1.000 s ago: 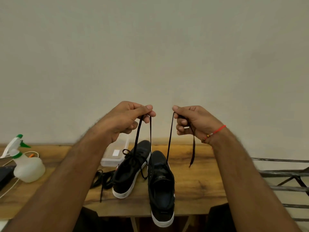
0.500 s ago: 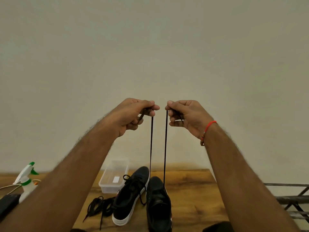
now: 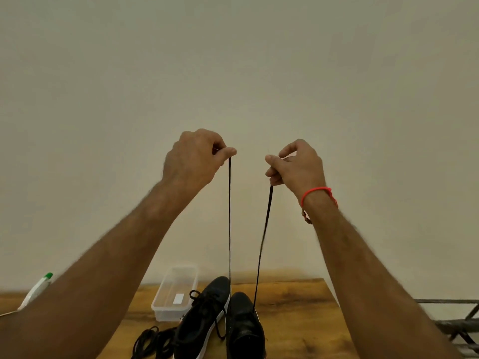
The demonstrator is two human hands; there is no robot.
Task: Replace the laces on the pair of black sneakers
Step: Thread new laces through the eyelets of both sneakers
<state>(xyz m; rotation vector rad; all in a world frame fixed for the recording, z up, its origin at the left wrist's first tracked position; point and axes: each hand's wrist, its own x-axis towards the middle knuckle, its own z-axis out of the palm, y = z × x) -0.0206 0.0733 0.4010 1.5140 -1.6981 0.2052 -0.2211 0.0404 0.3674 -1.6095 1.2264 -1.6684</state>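
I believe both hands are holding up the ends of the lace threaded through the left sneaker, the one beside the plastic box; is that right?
Not quite. The head view shows the lace held up by the left hand and right hand running down into the right sneaker, not the left sneaker beside the plastic box, which has its own lace in place.

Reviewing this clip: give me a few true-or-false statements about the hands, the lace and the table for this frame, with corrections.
1. Both hands pinch ends of one black lace: left hand, right hand. True.
2. The lace runs down to the right sneaker. True.
3. The left sneaker has no lace. False: it is laced.
4. The clear plastic box sits right of the sneakers. False: left.
5. A loose black lace lies on the wooden table. True.
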